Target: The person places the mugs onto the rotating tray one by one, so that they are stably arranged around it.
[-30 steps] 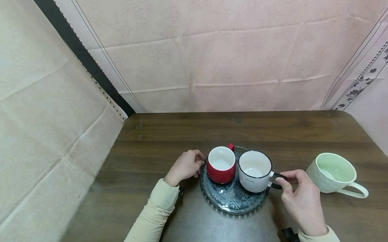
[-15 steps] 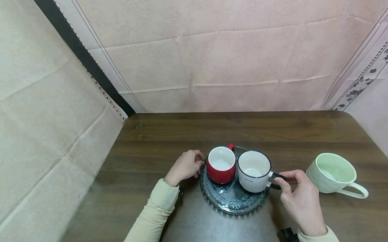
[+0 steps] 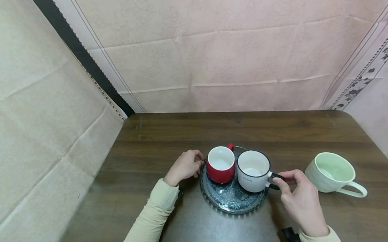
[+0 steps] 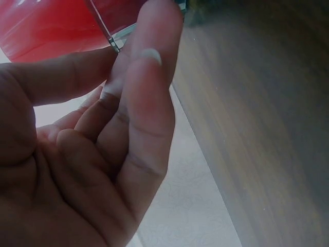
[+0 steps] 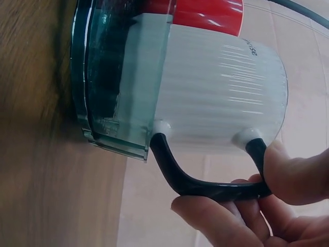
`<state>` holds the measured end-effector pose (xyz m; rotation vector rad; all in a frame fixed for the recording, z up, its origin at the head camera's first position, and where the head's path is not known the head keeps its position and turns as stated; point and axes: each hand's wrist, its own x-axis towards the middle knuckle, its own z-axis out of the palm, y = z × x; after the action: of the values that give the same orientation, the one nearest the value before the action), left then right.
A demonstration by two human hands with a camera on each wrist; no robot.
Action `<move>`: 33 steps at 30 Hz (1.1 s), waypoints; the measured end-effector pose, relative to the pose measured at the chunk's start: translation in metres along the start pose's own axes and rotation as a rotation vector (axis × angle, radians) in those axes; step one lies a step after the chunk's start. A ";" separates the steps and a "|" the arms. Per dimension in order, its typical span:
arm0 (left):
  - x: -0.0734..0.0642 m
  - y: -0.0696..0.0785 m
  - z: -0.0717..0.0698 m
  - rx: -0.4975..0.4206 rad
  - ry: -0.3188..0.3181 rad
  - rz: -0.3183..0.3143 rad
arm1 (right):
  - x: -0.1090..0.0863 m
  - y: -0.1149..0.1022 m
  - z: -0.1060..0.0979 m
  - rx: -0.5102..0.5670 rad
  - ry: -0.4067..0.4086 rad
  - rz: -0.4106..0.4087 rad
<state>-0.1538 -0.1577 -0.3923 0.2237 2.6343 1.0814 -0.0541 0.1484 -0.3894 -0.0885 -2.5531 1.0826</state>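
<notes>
At the lower right of the head view, we see a person's right hand, its grip clamped on the curved black handle of a white, dark-rimmed mug. The mug is upright at lower centre, within the wall of a round, patterned, dark-tinted glass tray; whether its base touches the tray we cannot tell. In the right wrist view we make out small dark lettering on its side, and the thumb and fingers closed about the handle.

Just left of it, we find a short red mug with a white interior standing on the tray, its handle turned toward the top of the frame. The left hand, further left, has its curved fingers at the tray's rim; we cannot tell whether that grip is clamped on the glass.

Right of the right hand, we note a wide pale-green cup, handle toward the lower right, on the brown wood-grain counter. Pale-yellow sleeves enter from the bottom edge. Across the upper frame we see a creased, pinkish patterned cloth.
</notes>
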 end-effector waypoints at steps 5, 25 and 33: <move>0.000 -0.001 0.000 -0.003 -0.001 -0.001 | 0.000 0.000 -0.002 -0.006 -0.052 0.007; 0.000 0.002 -0.001 -0.004 0.003 0.001 | 0.002 -0.002 -0.003 -0.011 -0.122 0.001; -0.002 0.002 -0.001 -0.008 -0.001 -0.007 | 0.003 -0.004 -0.003 -0.014 -0.146 0.003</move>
<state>-0.1523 -0.1574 -0.3901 0.2131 2.6275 1.0890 -0.0551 0.1482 -0.3834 -0.0171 -2.6908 1.1096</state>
